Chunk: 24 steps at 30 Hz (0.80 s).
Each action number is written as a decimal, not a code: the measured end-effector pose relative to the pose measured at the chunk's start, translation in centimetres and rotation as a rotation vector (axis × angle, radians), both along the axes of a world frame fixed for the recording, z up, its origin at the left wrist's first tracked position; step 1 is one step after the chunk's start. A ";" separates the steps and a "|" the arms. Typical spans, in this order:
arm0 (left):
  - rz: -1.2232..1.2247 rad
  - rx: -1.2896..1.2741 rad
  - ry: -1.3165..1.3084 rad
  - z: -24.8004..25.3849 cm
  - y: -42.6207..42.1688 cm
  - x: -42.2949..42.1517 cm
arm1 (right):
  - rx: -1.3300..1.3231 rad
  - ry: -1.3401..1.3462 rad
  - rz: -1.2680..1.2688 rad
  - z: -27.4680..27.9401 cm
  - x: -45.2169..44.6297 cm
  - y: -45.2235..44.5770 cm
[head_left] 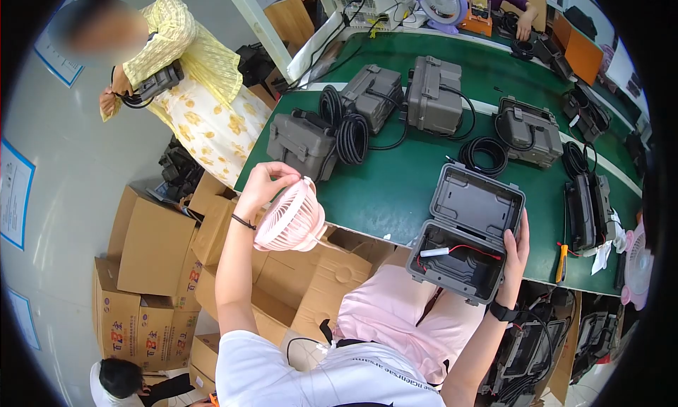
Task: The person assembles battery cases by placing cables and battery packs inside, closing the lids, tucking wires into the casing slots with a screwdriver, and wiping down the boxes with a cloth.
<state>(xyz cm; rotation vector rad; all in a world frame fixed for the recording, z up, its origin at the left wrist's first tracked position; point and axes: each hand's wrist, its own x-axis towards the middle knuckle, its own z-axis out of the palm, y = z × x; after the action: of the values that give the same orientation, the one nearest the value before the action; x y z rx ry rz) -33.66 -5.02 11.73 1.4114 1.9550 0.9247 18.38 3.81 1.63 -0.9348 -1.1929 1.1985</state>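
My left hand (267, 184) pinches the top rim of a small pink fan (291, 220) at the table's left front edge, fingers closed on it. Over my lap, by the front edge, my right hand (515, 255) grips the right side of an open dark grey plastic case (459, 258). Its lid (477, 201) is tilted back over the green table. Inside the case lie a white connector piece (434, 252) and a thin red wire (474, 250). Just behind the lid rests a coiled black cable (483, 157).
Several closed grey cases (434, 96) with black cables stand across the green table (367, 191). A yellow-handled screwdriver (561, 264) lies right, near another pink fan (638, 266). Cardboard boxes (152, 266) stack at left below. A person in yellow (205, 75) holds a case; others sit nearby.
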 end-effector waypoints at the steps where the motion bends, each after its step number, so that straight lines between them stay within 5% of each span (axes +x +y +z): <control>1: 0.013 0.011 0.026 0.0 0.0 0.1 | 0.002 0.007 0.003 -0.2 0.1 0.1; 9: 0.049 0.077 0.115 1.0 -0.8 0.7 | 0.020 0.000 0.003 -0.8 0.3 0.4; 20: 0.075 0.525 -0.057 7.1 -7.6 9.3 | 0.019 0.011 -0.003 -0.9 0.3 0.5; 22: -0.325 0.682 -0.500 4.3 -11.9 10.3 | 0.012 0.021 0.002 -0.6 0.1 0.4; 23: -0.973 0.671 -0.892 1.4 -11.3 9.1 | 0.009 0.025 -0.002 -0.5 0.0 0.3; 24: -1.325 0.549 -1.128 -0.1 -9.6 11.2 | 0.015 0.028 -0.007 -0.4 -0.1 0.3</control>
<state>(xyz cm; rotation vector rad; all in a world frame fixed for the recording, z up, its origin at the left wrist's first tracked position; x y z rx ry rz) -22.41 -14.67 11.65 1.4778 -0.1700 1.1187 18.32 4.13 1.23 -0.9077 -1.1733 1.1922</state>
